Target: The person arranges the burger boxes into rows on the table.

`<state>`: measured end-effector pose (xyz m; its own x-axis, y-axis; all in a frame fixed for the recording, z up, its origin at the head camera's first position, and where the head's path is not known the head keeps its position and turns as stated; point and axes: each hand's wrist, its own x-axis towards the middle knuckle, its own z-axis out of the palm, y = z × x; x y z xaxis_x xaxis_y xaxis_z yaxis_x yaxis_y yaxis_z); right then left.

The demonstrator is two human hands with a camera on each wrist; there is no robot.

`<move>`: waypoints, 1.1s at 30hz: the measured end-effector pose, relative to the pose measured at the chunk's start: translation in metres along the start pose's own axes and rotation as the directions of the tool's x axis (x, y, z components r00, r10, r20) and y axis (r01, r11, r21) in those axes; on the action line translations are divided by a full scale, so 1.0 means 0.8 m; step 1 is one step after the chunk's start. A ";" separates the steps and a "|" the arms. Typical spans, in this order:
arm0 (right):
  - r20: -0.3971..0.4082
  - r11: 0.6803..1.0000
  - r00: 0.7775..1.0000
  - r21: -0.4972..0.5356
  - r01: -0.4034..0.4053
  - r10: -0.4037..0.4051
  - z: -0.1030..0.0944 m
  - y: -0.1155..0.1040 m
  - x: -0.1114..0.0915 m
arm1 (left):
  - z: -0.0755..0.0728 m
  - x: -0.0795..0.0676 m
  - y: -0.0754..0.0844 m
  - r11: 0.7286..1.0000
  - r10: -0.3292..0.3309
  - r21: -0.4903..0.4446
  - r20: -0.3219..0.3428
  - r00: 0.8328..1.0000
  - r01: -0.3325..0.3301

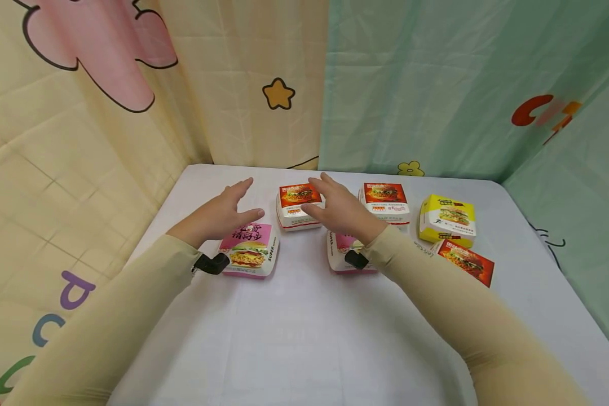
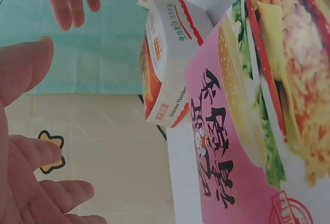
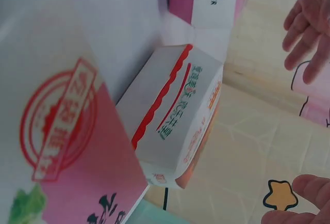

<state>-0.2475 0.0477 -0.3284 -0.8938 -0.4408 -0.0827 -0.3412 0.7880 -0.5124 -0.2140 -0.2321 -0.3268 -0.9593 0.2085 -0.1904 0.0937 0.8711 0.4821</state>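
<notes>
The left grip (image 1: 214,215) and right grip (image 1: 344,210) are empty, fingers loosely spread; one red-topped box (image 1: 295,211) sits between and below them on the tabletop (image 1: 284,338). Likely light, thin card, it could crush if squeezed; gentle pressure on opposite side walls suits it.

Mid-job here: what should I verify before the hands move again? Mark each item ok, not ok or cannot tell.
1. Left hand empty: ok, fingers extended.
2. Right hand empty: ok, fingers extended.
3. Left pink box and right pink box apart: ok, bare table between them.
4. Right pink box unobstructed in the head view: not ok, the right arm covers part.
5. Nearest red-topped box clear of the yellow box: cannot tell, they overlap in view.
</notes>
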 end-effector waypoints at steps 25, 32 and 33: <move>0.157 0.968 0.985 -0.247 -0.038 0.078 -0.002 0.038 0.046 | 0.021 0.063 0.028 0.960 -0.026 0.281 0.048 0.999 0.011; 0.208 0.968 0.972 -0.244 -0.058 0.111 -0.004 0.037 0.049 | 0.028 0.071 0.035 0.962 -0.036 0.271 0.086 0.996 0.011; 0.213 0.967 0.970 -0.247 -0.065 0.119 -0.005 0.037 0.049 | 0.029 0.072 0.036 0.962 -0.039 0.274 0.089 0.995 0.013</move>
<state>-0.2940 0.0552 -0.3432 -0.8454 -0.4252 -0.3234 -0.3441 0.8965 -0.2792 -0.2602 -0.1848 -0.3434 -0.9349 0.2133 -0.2838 0.1506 0.9621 0.2273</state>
